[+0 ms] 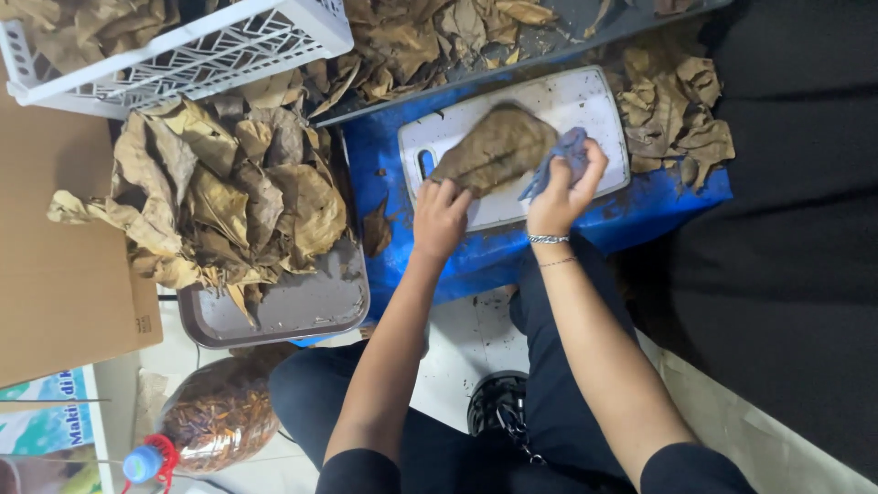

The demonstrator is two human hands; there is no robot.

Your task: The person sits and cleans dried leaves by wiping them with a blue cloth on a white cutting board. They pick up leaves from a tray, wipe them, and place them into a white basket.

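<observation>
A large dry brown leaf (494, 148) lies flat on a white cutting board (599, 102). My left hand (440, 217) presses the leaf's near end down with its fingers. In my right hand (564, 194) is a bunched grey-blue cloth (558, 160), which rests on the leaf's right edge. A bracelet circles my right wrist. The board sits on a blue surface (658, 209).
A grey tray (297, 306) heaped with dry leaves sits at the left. A white slatted basket (197, 50) with leaves stands at the top left. More leaves (672, 105) lie right of the board. A clear bottle (206, 421) and cardboard (55, 274) are at the lower left.
</observation>
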